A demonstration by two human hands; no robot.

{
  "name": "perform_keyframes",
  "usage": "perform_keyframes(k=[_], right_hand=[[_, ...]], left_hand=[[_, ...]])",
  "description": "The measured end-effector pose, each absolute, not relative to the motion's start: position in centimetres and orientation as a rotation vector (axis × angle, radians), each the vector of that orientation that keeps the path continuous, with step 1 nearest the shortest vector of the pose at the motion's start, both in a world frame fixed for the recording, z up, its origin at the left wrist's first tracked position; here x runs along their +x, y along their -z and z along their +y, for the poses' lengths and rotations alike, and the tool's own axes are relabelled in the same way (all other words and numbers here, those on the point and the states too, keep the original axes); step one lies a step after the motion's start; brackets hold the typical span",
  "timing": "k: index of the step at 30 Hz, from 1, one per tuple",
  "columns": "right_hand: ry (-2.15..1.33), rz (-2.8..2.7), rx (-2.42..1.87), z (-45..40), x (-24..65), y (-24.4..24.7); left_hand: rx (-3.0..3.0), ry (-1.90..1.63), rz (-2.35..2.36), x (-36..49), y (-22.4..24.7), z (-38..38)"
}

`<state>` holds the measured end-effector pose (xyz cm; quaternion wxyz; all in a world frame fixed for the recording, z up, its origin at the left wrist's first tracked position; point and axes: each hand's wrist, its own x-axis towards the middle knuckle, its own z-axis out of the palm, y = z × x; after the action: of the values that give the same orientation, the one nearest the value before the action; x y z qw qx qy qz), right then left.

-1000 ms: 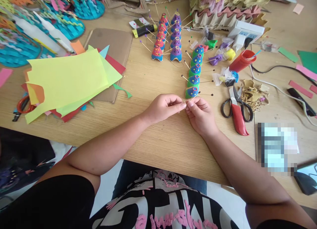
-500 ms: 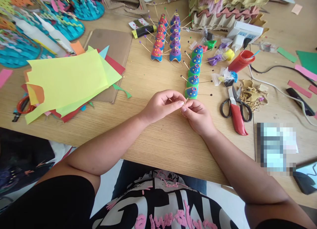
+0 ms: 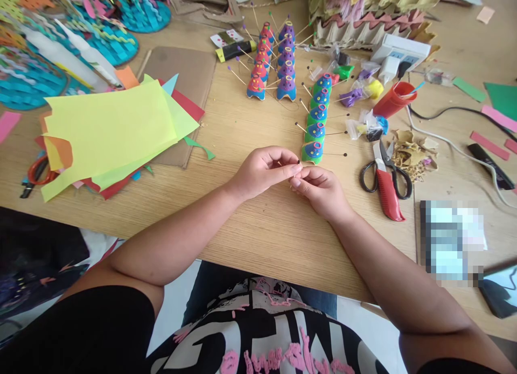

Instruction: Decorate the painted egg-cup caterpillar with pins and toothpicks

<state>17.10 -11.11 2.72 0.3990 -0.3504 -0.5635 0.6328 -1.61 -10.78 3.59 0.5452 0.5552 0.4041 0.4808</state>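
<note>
My left hand (image 3: 270, 172) is pinched round a thin toothpick, whose small black ball tip (image 3: 299, 162) shows just above the fingertips. My right hand (image 3: 323, 189) meets it there, thumb and fingers pressed together on the same toothpick; most of the stick is hidden. Just beyond the hands stands a blue-and-green egg-carton caterpillar (image 3: 314, 131) with yellow eyes, pink rings and black-tipped sticks poking from its sides. Farther off are a red-and-blue caterpillar (image 3: 257, 85) and a purple-and-blue one (image 3: 286, 88), both with coloured-tip sticks.
Scissors (image 3: 385, 182) with a red sleeve lie right of my hands, near carton scraps (image 3: 412, 153). Behind are a red cup (image 3: 393, 100), bagged clay (image 3: 350, 97) and a power strip (image 3: 399, 50). At left sit coloured paper sheets (image 3: 109, 120), cardboard (image 3: 177, 77) and glue bottles (image 3: 84, 50).
The toothpick has turned between my fingers: its bare length showed before, and now its black tip is visible. My right fingers have shifted slightly left.
</note>
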Motion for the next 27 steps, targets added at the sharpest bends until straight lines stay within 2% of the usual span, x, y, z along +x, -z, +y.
perform_keyframes(k=[5,12,27], right_hand=[[-1.559,-1.418,-0.871,-11.0,17.0,-2.5],[-1.696,-1.334,-0.871,-11.3,17.1,-2.7],[-1.77,-1.218,-0.898,-11.0,17.3,-2.5]], left_hand=[[1.3,-1.195,0.998,-1.6,-3.4,-10.8],[1.319,-1.248,0.986,-1.6,-3.7,-10.8],[1.784,-1.335,1.126,-2.8,-4.6,-10.6]])
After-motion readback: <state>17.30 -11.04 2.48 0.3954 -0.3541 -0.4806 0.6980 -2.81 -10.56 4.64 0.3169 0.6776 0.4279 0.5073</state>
